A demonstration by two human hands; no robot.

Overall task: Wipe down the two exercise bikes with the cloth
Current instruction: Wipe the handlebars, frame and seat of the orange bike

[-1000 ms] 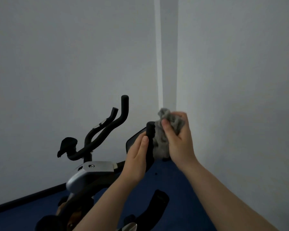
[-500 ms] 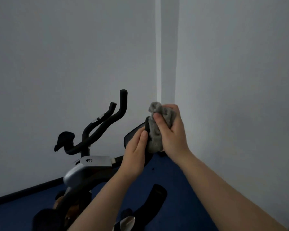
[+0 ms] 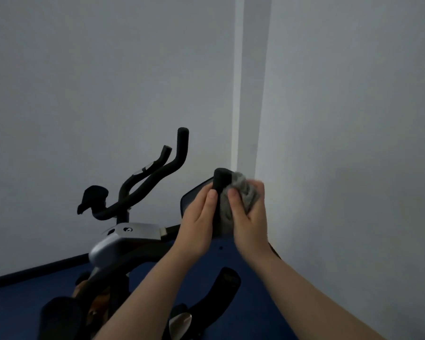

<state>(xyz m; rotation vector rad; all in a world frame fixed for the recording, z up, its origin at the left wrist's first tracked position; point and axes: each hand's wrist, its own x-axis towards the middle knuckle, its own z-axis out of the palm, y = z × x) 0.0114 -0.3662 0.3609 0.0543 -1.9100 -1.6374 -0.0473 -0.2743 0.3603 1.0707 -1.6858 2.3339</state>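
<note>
Head view: the right hand (image 3: 249, 217) squeezes the crumpled grey cloth (image 3: 241, 190) around the near bike's black foam handle tip (image 3: 221, 180). The left hand (image 3: 199, 222) holds that handle steady. Next, I think, rub lower down.

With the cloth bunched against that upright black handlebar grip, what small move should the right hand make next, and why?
Probably slide the grey cloth up over the tip of the handlebar grip. The right hand presses the cloth against the grip's side just below its top, which shows bare, while the left hand steadies the grip.
</note>
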